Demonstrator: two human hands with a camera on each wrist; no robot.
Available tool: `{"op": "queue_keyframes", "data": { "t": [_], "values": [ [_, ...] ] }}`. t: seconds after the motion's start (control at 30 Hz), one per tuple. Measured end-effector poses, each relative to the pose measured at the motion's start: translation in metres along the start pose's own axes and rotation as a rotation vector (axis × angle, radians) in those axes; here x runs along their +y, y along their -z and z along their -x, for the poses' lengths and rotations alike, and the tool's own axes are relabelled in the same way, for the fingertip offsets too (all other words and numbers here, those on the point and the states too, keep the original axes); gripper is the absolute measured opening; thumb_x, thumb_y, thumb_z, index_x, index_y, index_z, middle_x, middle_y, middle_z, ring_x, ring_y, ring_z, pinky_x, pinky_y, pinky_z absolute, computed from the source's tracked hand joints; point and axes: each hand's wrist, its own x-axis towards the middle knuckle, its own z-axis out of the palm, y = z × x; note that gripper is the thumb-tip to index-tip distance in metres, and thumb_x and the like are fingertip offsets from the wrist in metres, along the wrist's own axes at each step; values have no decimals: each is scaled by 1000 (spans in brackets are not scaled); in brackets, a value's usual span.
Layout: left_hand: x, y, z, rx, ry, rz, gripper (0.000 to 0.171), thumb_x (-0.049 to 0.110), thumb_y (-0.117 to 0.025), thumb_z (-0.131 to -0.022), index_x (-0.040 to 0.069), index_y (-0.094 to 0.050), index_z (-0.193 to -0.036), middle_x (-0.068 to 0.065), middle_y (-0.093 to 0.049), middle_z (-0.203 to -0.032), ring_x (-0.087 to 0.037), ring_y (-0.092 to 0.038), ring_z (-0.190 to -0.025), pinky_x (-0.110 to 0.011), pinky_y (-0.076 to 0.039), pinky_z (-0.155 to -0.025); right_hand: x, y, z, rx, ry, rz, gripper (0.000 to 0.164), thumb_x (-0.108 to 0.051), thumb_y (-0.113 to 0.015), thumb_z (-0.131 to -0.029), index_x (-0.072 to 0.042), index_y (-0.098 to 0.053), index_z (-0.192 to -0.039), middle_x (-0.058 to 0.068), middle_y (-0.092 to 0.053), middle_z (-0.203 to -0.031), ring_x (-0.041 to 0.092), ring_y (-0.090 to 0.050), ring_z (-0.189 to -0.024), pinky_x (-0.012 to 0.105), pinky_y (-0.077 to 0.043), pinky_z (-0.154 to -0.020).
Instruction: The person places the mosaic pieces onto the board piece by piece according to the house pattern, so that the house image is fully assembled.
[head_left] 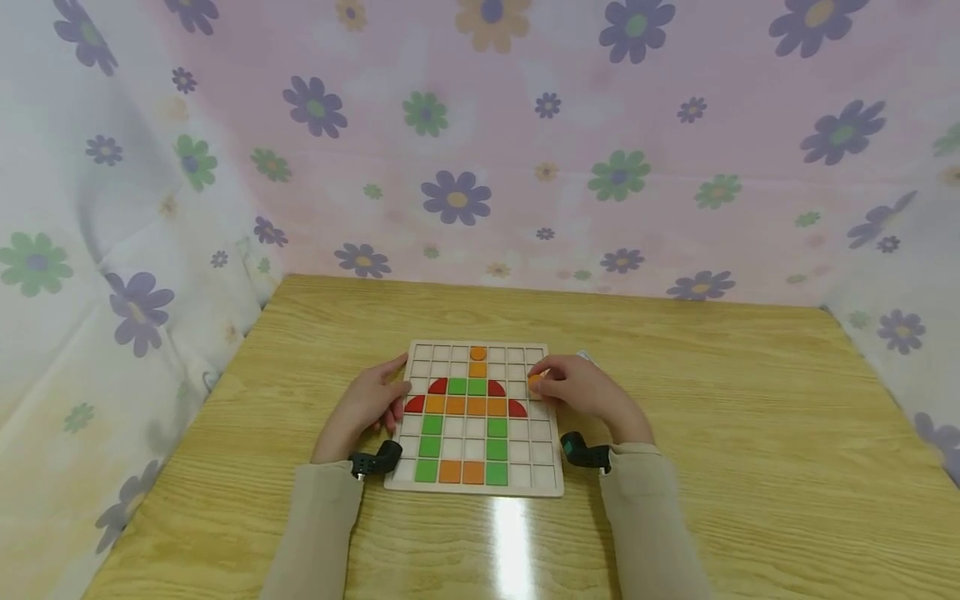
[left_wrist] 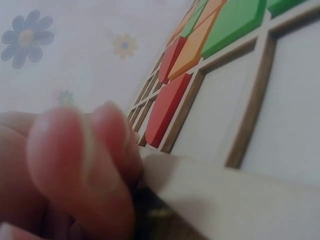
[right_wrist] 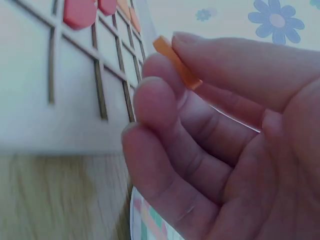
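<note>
A square wooden grid board [head_left: 540, 477] lies on the table, with red, orange and green flat pieces set in its cells. My right hand [head_left: 588, 387] is over the board's right edge. It pinches a small orange tile [right_wrist: 177, 62] between thumb and forefinger, with the tile tilted on edge in the right wrist view. At the board's left side, my left hand [head_left: 365, 400] rests with loosely bent fingers against the rim. In the left wrist view its fingertips [left_wrist: 57, 145] are right at the pale rim, near a red quarter-round piece [left_wrist: 167, 110].
A card with a pastel print [right_wrist: 145, 220] lies on the table beyond the board's right edge, partly hidden by my right hand. The wood-grain table [head_left: 787, 433] stretches out on both sides. Flowered cloth [head_left: 510, 225] hangs behind it and at the sides.
</note>
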Motion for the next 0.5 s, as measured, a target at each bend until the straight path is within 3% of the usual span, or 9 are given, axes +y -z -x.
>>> {"op": "queue_keyframes", "data": {
  "t": [0.5],
  "values": [
    [0,1,1,4,-23,7,52,23,-50,-90,32,-32,-138,-14,-55,-55,-20,-49,-37,-25,-33,-33,-12,-15,-41,31,-6,-42,27,-20,-55,-88,-16,-58,-114,4,-57,-84,18,-52,-68,30,-44,-62]
  ]
}}
